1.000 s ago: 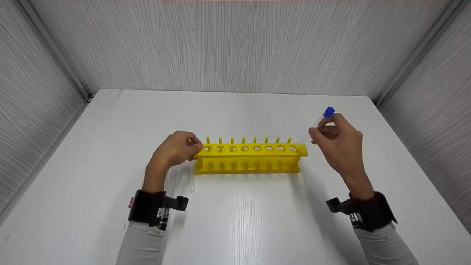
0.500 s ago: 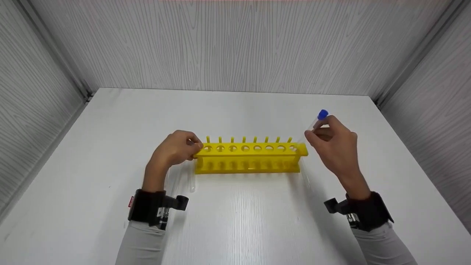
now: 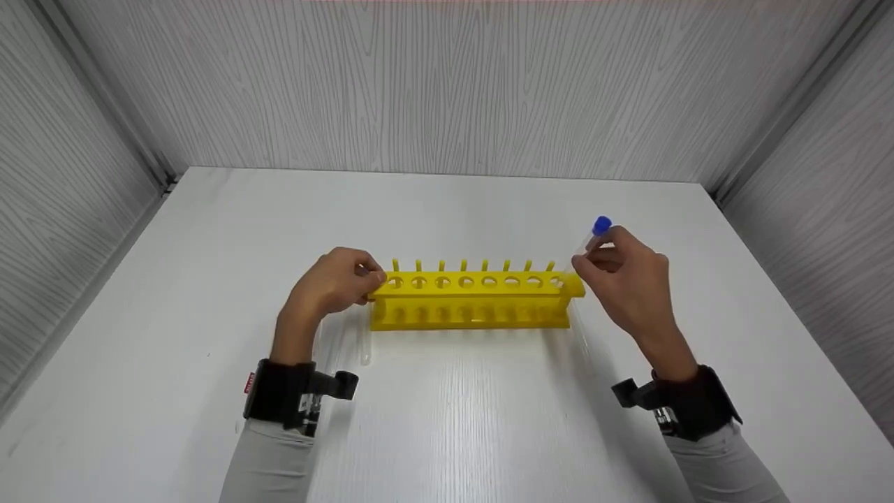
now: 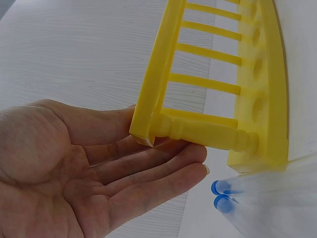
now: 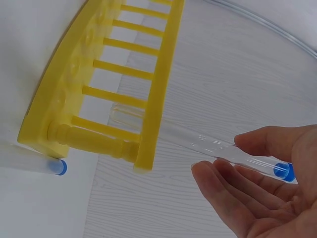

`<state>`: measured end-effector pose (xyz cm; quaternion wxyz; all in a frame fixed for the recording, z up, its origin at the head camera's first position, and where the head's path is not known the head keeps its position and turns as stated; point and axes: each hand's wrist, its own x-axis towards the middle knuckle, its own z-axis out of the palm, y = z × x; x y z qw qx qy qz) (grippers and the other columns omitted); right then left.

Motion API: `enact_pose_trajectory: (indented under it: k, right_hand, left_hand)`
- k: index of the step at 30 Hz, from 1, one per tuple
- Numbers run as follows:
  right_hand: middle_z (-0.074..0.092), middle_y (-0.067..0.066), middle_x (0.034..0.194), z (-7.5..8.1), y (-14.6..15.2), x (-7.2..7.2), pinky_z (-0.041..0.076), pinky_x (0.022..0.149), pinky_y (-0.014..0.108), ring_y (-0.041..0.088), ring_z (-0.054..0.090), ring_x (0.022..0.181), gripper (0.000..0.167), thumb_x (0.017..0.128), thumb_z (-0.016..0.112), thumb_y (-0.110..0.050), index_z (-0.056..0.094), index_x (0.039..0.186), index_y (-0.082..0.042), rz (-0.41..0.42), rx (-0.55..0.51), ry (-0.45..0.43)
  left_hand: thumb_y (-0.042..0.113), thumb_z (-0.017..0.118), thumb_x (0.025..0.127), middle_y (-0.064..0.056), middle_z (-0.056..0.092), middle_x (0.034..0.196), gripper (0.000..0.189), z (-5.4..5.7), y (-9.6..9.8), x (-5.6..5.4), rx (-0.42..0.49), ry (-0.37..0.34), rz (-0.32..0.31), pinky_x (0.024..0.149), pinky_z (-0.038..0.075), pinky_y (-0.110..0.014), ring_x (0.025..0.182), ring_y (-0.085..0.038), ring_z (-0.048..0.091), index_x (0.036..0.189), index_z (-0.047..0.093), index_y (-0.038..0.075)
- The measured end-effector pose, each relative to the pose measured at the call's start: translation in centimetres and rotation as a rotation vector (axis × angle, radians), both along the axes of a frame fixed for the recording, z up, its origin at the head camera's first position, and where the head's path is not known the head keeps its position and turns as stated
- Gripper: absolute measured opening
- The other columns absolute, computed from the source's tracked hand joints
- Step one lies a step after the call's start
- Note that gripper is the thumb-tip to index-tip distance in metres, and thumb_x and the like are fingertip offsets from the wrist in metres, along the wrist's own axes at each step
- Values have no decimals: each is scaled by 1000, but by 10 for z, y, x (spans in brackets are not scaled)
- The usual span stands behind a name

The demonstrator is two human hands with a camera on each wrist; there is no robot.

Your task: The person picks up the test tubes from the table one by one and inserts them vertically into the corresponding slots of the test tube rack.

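Note:
A yellow test tube rack (image 3: 475, 294) stands in the middle of the table. My left hand (image 3: 332, 283) holds its left end, thumb on the top plate and fingers underneath. At the other end my right hand (image 3: 632, 286) pinches a clear test tube (image 5: 198, 141) between thumb and fingers, just below its blue cap (image 3: 601, 225). The tube leans, cap up and to the right. Its rounded bottom end (image 5: 121, 115) is through the rightmost hole of the top plate and shows above the lower plate. The rack's other holes hold no tubes.
Two capped tubes lie on the table (image 3: 447, 419) left of the rack; one tube (image 3: 364, 342) pokes out beside my left hand. Another tube (image 3: 581, 339) lies by the rack's right end. Grey wood-grain panels (image 3: 447, 84) enclose the back and sides.
My right hand has moved left and slightly down with the tube, bringing it more upright and deeper into the rack's end hole. The left hand and the rack have stayed put.

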<state>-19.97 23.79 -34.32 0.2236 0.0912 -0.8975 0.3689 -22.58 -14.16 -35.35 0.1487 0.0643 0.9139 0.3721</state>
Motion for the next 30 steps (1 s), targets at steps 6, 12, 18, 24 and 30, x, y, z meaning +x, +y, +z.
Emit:
enact_pose_trajectory:
  k: [6,12,18,24,30]
  right_hand:
    - [76,20,102,-2,-3,-1,61,81,50,34,76,93,16,92,70,-12,63,100,-1,7,17,-61]
    - [76,20,104,-3,-5,-1,61,81,48,34,76,96,15,92,69,-13,63,101,-2,0,19,-107]
    - [77,18,101,-5,-6,-1,61,81,47,32,76,94,14,92,68,-14,63,100,-3,11,30,-141]
    - [78,17,98,-6,-7,-1,61,81,48,31,77,93,13,92,68,-14,64,99,-4,17,54,-168]
    - [78,18,97,-5,-10,0,60,83,49,32,77,92,14,93,67,-13,65,101,-2,31,61,-173]
  left_hand:
    - [23,55,104,-20,70,125,34,0,0,-1,-4,-3,3,86,52,-42,101,-33,72,129,65,2]
    - [24,55,104,-19,70,124,34,1,2,-1,-2,-13,18,84,51,-40,100,-32,72,129,65,3]
    - [23,55,104,-20,70,123,34,1,2,0,-6,-14,15,82,50,-38,100,-33,71,130,64,2]
    - [23,55,103,-20,71,122,34,1,2,0,-6,-14,16,81,50,-37,100,-33,71,129,65,2]
    - [23,56,103,-19,72,118,33,0,2,-1,-20,-5,22,77,50,-35,95,-29,71,127,66,2]
